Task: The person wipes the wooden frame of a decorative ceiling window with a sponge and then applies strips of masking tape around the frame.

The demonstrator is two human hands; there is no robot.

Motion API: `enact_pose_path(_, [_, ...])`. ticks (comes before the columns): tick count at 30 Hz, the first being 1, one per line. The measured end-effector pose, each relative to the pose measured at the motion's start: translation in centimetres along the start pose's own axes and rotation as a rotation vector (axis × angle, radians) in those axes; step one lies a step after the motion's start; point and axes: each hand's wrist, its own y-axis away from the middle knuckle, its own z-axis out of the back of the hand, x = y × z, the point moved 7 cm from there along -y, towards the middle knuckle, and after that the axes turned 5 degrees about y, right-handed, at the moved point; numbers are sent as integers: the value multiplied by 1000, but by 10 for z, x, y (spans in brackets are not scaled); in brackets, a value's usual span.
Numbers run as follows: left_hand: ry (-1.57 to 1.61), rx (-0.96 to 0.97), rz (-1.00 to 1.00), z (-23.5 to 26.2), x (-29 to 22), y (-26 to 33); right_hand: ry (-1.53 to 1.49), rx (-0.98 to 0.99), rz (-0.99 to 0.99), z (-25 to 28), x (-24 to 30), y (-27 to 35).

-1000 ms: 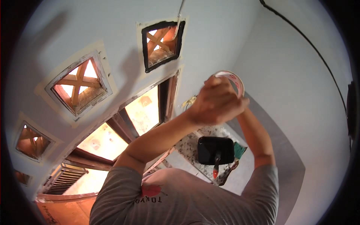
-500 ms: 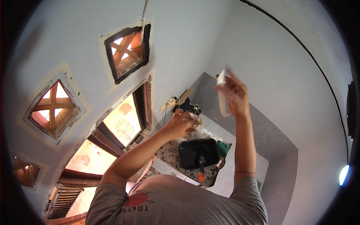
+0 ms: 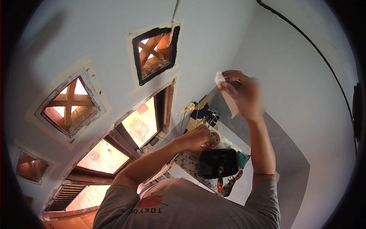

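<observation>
My right hand (image 3: 246,95) is raised in front of the grey wall, its fingers pinched on a strip of pale masking tape (image 3: 230,100) that hangs down from them. Lower and to the left, my left hand (image 3: 198,138) is curled around a round, pale thing that looks like a roll of masking tape (image 3: 215,139), partly hidden by the fingers. Just below that hand is a black paint tray (image 3: 207,168), with a paintbrush (image 3: 220,179) lying across it, its handle tip orange.
The tray stands on a paint-spotted surface (image 3: 190,162) beside a green item (image 3: 242,159). Behind are cables and a power strip (image 3: 188,108). On the left wall is a black-edged vent opening (image 3: 140,57), with pale tape around it, above windows (image 3: 140,122).
The whole view has shifted, with the scene moving rightward. The tape strip in my right hand has swung from a curl to nearly straight. My left hand keeps its hold low down.
</observation>
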Motion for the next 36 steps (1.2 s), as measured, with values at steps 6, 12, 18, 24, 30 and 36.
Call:
enact_pose_path(6, [-47, -533, 35, 101, 27, 30, 239, 121, -139, -47, -48, -56])
enact_pose_path(12, [-234, -1286, 195, 248, 43, 49, 563, 118, -116, -82, -81, -115])
enact_pose_path(18, [-496, -1228, 316, 297, 87, 8, 512, -48, 19, -100, -132, -156])
enact_pose_path(24, [-507, -1135, 458, 300, 117, -2, 587, -92, -23, -99, -147, -161])
enact_pose_path(30, [-540, -1141, 432, 296, 122, 3, 545, -126, 54, -94, -158, -160])
enact_pose_path(36, [-495, -1153, 197, 299, 120, 11, 513, -155, 84, -112, -150, -161])
